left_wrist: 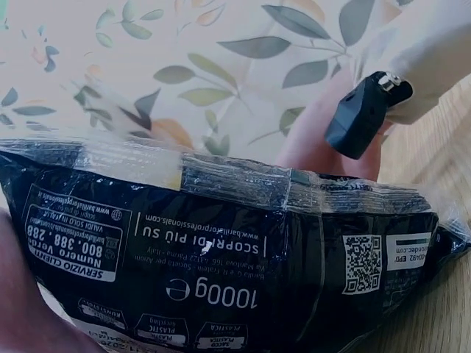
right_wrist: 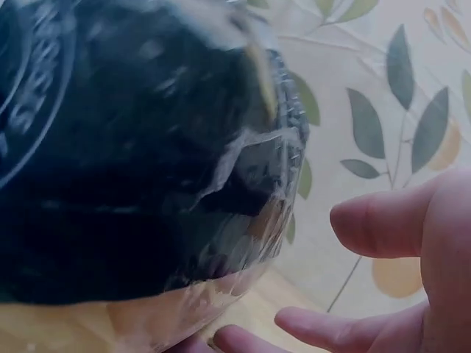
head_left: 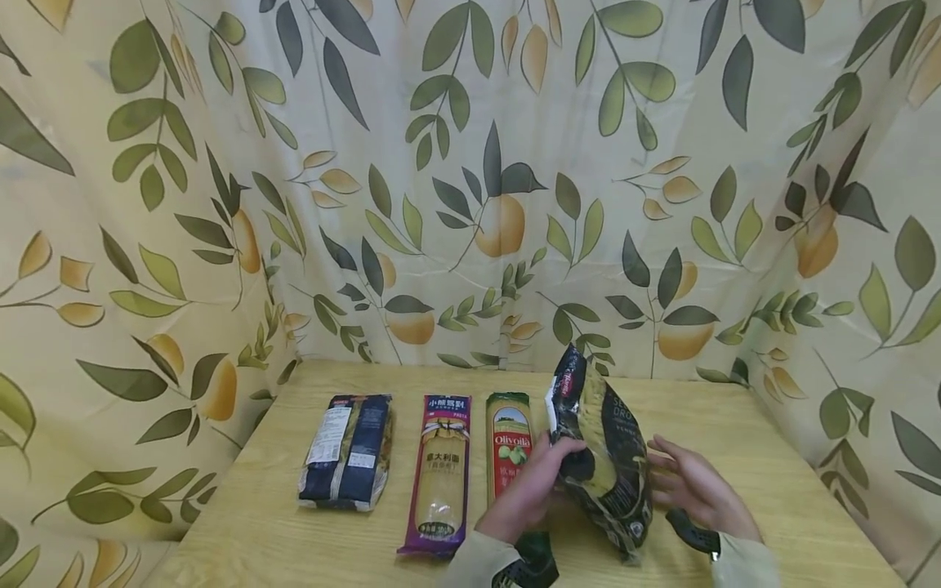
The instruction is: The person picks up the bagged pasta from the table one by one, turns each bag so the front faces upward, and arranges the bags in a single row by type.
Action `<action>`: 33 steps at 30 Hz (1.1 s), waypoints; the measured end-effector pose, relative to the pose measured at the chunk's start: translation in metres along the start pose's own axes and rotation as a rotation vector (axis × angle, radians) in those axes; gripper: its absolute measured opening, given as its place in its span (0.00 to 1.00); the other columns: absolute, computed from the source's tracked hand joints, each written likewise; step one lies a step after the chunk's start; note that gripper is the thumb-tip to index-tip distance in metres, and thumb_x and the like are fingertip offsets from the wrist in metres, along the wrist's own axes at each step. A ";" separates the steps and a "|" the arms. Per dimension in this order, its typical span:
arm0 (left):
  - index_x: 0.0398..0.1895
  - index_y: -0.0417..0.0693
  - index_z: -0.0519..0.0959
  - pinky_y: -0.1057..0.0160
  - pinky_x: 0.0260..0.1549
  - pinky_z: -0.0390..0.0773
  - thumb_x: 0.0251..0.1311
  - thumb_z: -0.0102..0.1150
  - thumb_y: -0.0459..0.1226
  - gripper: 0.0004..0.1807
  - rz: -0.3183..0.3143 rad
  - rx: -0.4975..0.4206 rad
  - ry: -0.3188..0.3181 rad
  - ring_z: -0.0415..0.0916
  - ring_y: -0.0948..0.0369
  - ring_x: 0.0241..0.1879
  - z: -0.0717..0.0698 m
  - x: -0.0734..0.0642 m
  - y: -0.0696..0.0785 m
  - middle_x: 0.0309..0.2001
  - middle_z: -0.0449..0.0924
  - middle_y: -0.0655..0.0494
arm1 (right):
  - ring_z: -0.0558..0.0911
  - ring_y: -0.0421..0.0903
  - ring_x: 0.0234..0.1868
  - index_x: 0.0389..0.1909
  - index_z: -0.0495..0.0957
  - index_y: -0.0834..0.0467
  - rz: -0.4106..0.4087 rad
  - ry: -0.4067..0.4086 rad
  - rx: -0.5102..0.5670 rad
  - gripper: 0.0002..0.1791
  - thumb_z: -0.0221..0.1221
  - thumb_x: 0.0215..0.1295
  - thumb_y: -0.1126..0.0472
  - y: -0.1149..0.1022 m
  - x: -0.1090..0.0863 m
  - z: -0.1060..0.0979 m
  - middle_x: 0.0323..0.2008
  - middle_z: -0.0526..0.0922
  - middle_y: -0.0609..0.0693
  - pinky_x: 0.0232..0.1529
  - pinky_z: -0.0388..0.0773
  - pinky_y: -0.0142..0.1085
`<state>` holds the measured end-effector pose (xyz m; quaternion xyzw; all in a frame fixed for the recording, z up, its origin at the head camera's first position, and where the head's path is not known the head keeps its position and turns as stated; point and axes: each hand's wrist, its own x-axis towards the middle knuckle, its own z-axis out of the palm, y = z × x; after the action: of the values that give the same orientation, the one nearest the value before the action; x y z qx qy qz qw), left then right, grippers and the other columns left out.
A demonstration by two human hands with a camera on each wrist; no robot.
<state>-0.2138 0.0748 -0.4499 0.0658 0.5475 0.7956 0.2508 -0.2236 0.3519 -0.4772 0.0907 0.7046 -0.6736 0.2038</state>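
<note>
A dark plastic bag of pasta (head_left: 603, 457) is held up, tilted, above the right part of the table. Its left side is gripped by my left hand (head_left: 531, 483), the thumb lying across the front. In the left wrist view the bag's printed back (left_wrist: 221, 265) shows, marked 1000g, with a clear sealed seam. My right hand (head_left: 694, 483) is at the bag's right side with fingers extended. The right wrist view shows its thumb (right_wrist: 379, 224) apart from the bag; some fingertips reach behind the bag's lower edge, and contact there is unclear.
On the wooden table (head_left: 243, 523) lie a blue pasta bag (head_left: 345, 453), a purple packet of long pasta (head_left: 441, 482) and a red-and-green Olivoilà packet (head_left: 509, 433), partly hidden by my left arm. Leaf-patterned curtain (head_left: 470, 204) hangs behind and at both sides.
</note>
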 end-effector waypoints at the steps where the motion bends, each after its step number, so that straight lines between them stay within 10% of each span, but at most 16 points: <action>1: 0.72 0.50 0.60 0.55 0.57 0.78 0.68 0.56 0.47 0.32 -0.003 0.003 -0.002 0.78 0.58 0.52 0.000 0.000 0.000 0.57 0.79 0.50 | 0.44 0.78 0.77 0.80 0.22 0.65 0.003 0.001 -0.004 0.47 0.33 0.84 0.39 -0.001 0.001 0.001 0.79 0.32 0.78 0.72 0.63 0.67; 22: 0.68 0.50 0.66 0.54 0.51 0.78 0.70 0.52 0.52 0.28 -0.027 -0.028 -0.051 0.78 0.60 0.47 -0.012 0.003 0.005 0.52 0.79 0.54 | 0.77 0.63 0.68 0.81 0.41 0.69 -0.033 -0.001 -0.027 0.47 0.39 0.82 0.37 -0.007 0.008 0.019 0.75 0.57 0.78 0.64 0.80 0.54; 31: 0.64 0.48 0.66 0.59 0.47 0.77 0.68 0.49 0.49 0.26 -0.065 -0.030 -0.071 0.76 0.59 0.47 -0.015 0.003 0.002 0.51 0.76 0.53 | 0.54 0.69 0.80 0.80 0.41 0.63 -0.016 -0.085 0.030 0.41 0.32 0.82 0.36 0.002 0.013 0.018 0.80 0.48 0.74 0.78 0.57 0.63; 33: 0.64 0.47 0.67 0.61 0.46 0.77 0.68 0.48 0.49 0.26 -0.074 -0.036 -0.084 0.75 0.60 0.46 -0.016 0.004 0.002 0.51 0.76 0.54 | 0.61 0.67 0.78 0.81 0.46 0.60 -0.016 -0.109 0.031 0.40 0.33 0.83 0.37 0.001 0.013 0.018 0.77 0.58 0.71 0.78 0.58 0.63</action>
<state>-0.2243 0.0624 -0.4551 0.0744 0.5243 0.7919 0.3040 -0.2323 0.3325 -0.4833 0.0514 0.6828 -0.6899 0.2348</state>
